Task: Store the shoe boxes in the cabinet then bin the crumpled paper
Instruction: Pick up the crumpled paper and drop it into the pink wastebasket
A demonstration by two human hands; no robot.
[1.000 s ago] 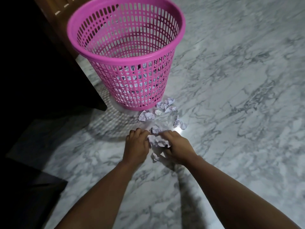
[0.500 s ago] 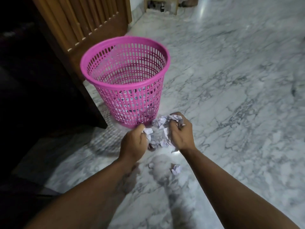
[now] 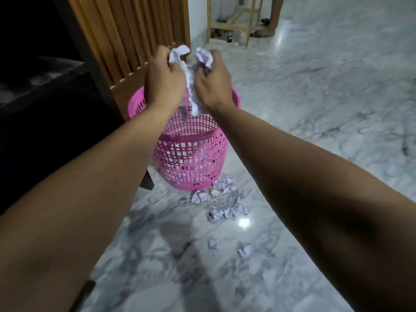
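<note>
A pink mesh bin (image 3: 191,158) stands on the marble floor beside a dark cabinet. My left hand (image 3: 163,79) and my right hand (image 3: 212,83) are raised side by side right over the bin's mouth, both closed around a bunch of white crumpled paper (image 3: 191,86). Some of that paper hangs down between my palms toward the bin. More crumpled paper balls (image 3: 221,203) lie on the floor just in front of the bin, and two small ones (image 3: 244,251) lie nearer to me. No shoe boxes are visible.
A dark cabinet (image 3: 45,113) fills the left side, with a slatted wooden panel (image 3: 135,34) behind the bin. At the far back stand a wooden frame (image 3: 231,21) and another person's bare foot (image 3: 266,30). Marble floor spreads out to the right.
Both hands gathered paper from the floor, lifted it, and now hold it above the bin's mouth. The view has tilted up, so the back of the room shows.
</note>
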